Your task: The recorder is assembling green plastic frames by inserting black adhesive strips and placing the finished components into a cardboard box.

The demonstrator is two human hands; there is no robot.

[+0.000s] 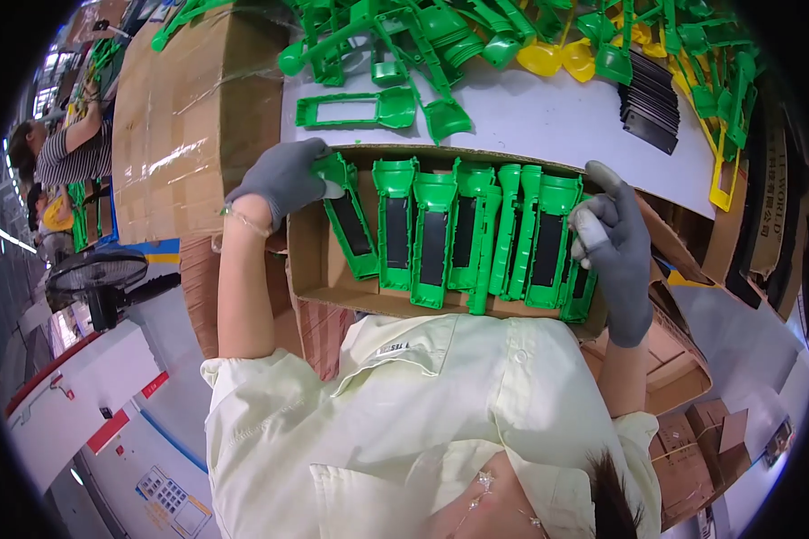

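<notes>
My left hand [288,180], in a grey glove, closes on the top end of a tilted green plastic housing [351,220] with a black strip. The housing stands at the left end of an open cardboard box [319,296]. Several more green housings [432,238] lie side by side in the box, most with black strips. At the box's right end is my gloved right hand [613,256], its index finger raised and the other fingers curled beside the rightmost green housing [577,292]. Whatever those curled fingers grip is hidden.
Beyond the box, a white table [530,112] bears a heap of green parts [377,36], some yellow parts [557,59] and stacked black strips [649,103]. A large taped carton [166,126] stands left. A black fan [99,278] and another person [67,144] are farther left.
</notes>
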